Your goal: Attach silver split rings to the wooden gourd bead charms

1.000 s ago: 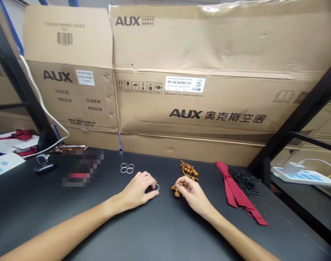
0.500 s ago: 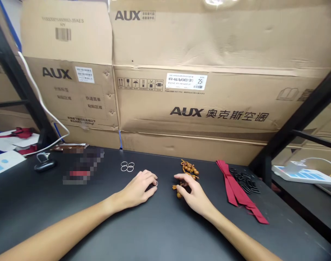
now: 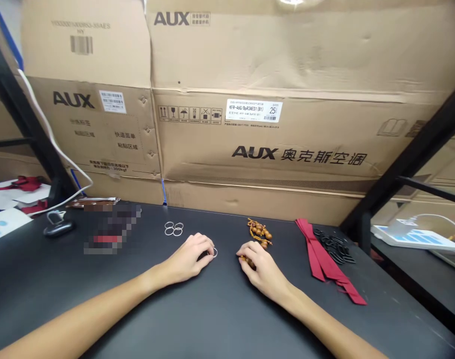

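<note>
My left hand (image 3: pixel 192 257) rests on the black table (image 3: pixel 212 319) with its fingers curled around a small metal ring (image 3: pixel 214 252) at its fingertips. My right hand (image 3: pixel 259 264) lies just to the right, fingers closed over a brown wooden gourd charm (image 3: pixel 246 260). A small pile of the same brown wooden charms (image 3: pixel 260 232) sits right behind my right hand. Three loose metal rings (image 3: pixel 174 229) lie behind my left hand.
Red ribbons (image 3: pixel 325 259) and black loops (image 3: pixel 334 247) lie to the right. Large AUX cardboard boxes (image 3: pixel 280 124) wall off the back. A black carabiner (image 3: pixel 57 224) and a blurred patch sit at the left. Black shelf posts flank the table; a white power strip (image 3: pixel 414 237) lies far right.
My right hand reached back to the charm pile, then drew forward and closed over one charm. My left hand stayed on the ring, shifting only slightly.
</note>
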`<state>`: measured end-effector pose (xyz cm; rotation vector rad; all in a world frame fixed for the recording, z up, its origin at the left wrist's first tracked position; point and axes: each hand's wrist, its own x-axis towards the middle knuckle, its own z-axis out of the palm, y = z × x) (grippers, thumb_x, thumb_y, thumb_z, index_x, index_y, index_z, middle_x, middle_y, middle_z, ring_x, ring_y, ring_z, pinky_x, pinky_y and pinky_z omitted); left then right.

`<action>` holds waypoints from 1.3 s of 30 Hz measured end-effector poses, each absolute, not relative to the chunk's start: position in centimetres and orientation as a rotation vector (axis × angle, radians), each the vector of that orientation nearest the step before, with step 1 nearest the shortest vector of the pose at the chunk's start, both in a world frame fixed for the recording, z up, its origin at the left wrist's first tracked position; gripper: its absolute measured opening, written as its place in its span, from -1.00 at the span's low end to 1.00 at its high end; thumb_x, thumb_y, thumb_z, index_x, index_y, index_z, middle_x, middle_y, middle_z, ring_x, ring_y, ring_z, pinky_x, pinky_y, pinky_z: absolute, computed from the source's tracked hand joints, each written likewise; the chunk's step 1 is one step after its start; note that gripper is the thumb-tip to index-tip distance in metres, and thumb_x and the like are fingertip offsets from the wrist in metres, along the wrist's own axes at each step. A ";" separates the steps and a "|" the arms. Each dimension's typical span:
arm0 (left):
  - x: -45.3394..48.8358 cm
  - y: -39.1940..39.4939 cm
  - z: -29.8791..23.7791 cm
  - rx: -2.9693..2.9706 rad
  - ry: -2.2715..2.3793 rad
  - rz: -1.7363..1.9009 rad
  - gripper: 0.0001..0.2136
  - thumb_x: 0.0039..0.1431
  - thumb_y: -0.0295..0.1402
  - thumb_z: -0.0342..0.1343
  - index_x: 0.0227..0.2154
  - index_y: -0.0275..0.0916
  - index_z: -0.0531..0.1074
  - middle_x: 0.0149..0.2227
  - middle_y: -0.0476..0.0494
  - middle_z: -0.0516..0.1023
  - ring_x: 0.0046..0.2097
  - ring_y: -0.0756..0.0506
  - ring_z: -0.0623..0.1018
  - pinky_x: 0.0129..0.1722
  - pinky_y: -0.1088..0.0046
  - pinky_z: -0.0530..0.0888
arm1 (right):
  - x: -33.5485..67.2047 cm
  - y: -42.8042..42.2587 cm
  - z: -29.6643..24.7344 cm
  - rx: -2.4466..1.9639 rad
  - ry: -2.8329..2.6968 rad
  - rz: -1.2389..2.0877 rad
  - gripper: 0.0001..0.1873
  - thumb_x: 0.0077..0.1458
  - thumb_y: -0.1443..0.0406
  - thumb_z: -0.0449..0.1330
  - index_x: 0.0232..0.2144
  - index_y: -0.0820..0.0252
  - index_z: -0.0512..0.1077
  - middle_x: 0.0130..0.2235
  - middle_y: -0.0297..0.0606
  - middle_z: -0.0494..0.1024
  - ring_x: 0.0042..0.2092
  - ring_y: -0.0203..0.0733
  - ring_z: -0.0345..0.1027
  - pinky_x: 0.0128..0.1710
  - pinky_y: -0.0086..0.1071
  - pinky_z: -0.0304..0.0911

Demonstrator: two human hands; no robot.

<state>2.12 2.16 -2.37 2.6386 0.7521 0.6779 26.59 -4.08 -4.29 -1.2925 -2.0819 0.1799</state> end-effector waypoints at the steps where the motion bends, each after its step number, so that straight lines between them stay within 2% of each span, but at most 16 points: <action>1: 2.1 2.2 -2.4 2.638 0.750 0.671 -0.92 0.29 -0.41 0.00 -0.32 -0.19 0.35 -0.15 -0.08 0.48 -0.09 -0.10 0.41 -0.05 0.31 0.31 | 26.6 -4.0 -4.3 -1.281 -2.088 0.204 -0.81 0.19 0.40 0.00 -0.28 0.15 0.40 -0.21 -0.16 0.44 -0.20 -0.13 0.34 -0.15 -0.23 0.34; 6: 2.1 2.3 -2.5 2.654 0.742 0.637 -0.87 0.32 -0.43 -0.08 -0.37 -0.21 0.31 -0.16 -0.11 0.45 -0.14 -0.11 0.40 -0.09 0.29 0.30 | 26.5 -4.1 -4.1 -1.216 -2.099 0.312 -0.89 0.17 0.35 0.09 -0.24 0.15 0.39 -0.21 -0.18 0.44 -0.17 -0.13 0.33 -0.11 -0.21 0.31; 10: 2.1 2.2 -2.3 2.655 0.733 0.627 -0.84 0.33 -0.45 -0.14 -0.37 -0.22 0.27 -0.17 -0.14 0.43 -0.16 -0.11 0.38 -0.10 0.28 0.31 | 26.9 -4.3 -3.5 -1.160 -2.089 0.432 -0.72 0.05 0.38 0.18 -0.14 0.14 0.35 -0.16 -0.20 0.44 -0.15 -0.15 0.33 -0.08 -0.24 0.30; 14: 1.9 2.1 -2.3 2.645 0.709 0.661 -0.84 0.36 -0.44 -0.19 -0.35 -0.21 0.23 -0.12 -0.16 0.40 -0.12 -0.11 0.37 -0.08 0.28 0.30 | 27.4 -4.4 -3.4 -1.114 -2.095 0.545 -0.56 -0.08 0.52 0.08 -0.11 0.14 0.34 -0.10 -0.20 0.42 -0.24 -0.23 0.34 -0.23 -0.35 0.33; 16: 1.9 2.1 -2.4 2.643 0.712 0.664 -0.83 0.37 -0.44 -0.22 -0.33 -0.21 0.22 -0.12 -0.16 0.40 -0.13 -0.11 0.37 -0.08 0.28 0.30 | 27.5 -4.3 -3.5 -1.086 -2.098 0.541 -0.56 -0.11 0.55 0.05 -0.15 0.15 0.36 -0.08 -0.19 0.42 -0.20 -0.22 0.35 -0.20 -0.34 0.32; 20: 1.9 2.0 -2.5 2.650 0.741 0.657 -0.83 0.38 -0.41 -0.24 -0.28 -0.21 0.24 -0.18 -0.17 0.41 -0.18 -0.11 0.37 -0.11 0.27 0.30 | 27.3 -4.3 -3.5 -1.070 -2.120 0.465 -0.71 -0.01 0.49 0.08 -0.22 0.16 0.42 -0.10 -0.15 0.45 -0.09 -0.16 0.37 -0.05 -0.25 0.29; 23: 2.0 1.8 -2.3 2.668 0.759 0.652 -0.82 0.39 -0.39 -0.25 -0.28 -0.21 0.24 -0.21 -0.16 0.39 -0.22 -0.11 0.37 -0.13 0.27 0.30 | 27.0 -4.3 -3.3 -1.093 -2.131 0.432 -0.78 0.09 0.44 0.07 -0.25 0.16 0.46 -0.11 -0.13 0.47 -0.09 -0.16 0.39 -0.05 -0.24 0.31; 28: 2.1 1.5 -1.6 2.691 0.765 0.635 -0.80 0.39 -0.39 -0.27 -0.30 -0.21 0.23 -0.25 -0.13 0.38 -0.26 -0.10 0.35 -0.15 0.29 0.30 | 26.9 -4.3 -3.3 -1.123 -2.151 0.400 -0.75 0.21 0.37 0.02 -0.23 0.16 0.50 -0.09 -0.11 0.49 -0.10 -0.16 0.41 -0.15 -0.30 0.38; 33: 2.1 1.8 -1.6 2.636 0.772 0.595 -0.77 0.41 -0.37 -0.28 -0.31 -0.20 0.25 -0.26 -0.09 0.39 -0.22 -0.09 0.34 -0.12 0.32 0.29 | 26.7 -4.4 -3.4 -1.091 -2.149 0.323 -0.76 0.26 0.34 0.01 -0.20 0.12 0.48 -0.13 -0.16 0.51 -0.09 -0.16 0.38 -0.04 -0.25 0.33; 39: 2.6 1.2 -1.9 2.492 0.729 0.535 -0.69 0.43 -0.31 -0.35 -0.27 -0.18 0.30 -0.26 -0.06 0.41 -0.19 -0.08 0.36 -0.08 0.35 0.29 | 25.9 -4.5 -3.5 -1.084 -2.160 0.298 -0.76 0.28 0.33 -0.01 -0.15 0.12 0.45 -0.21 -0.19 0.53 -0.17 -0.15 0.36 -0.10 -0.23 0.31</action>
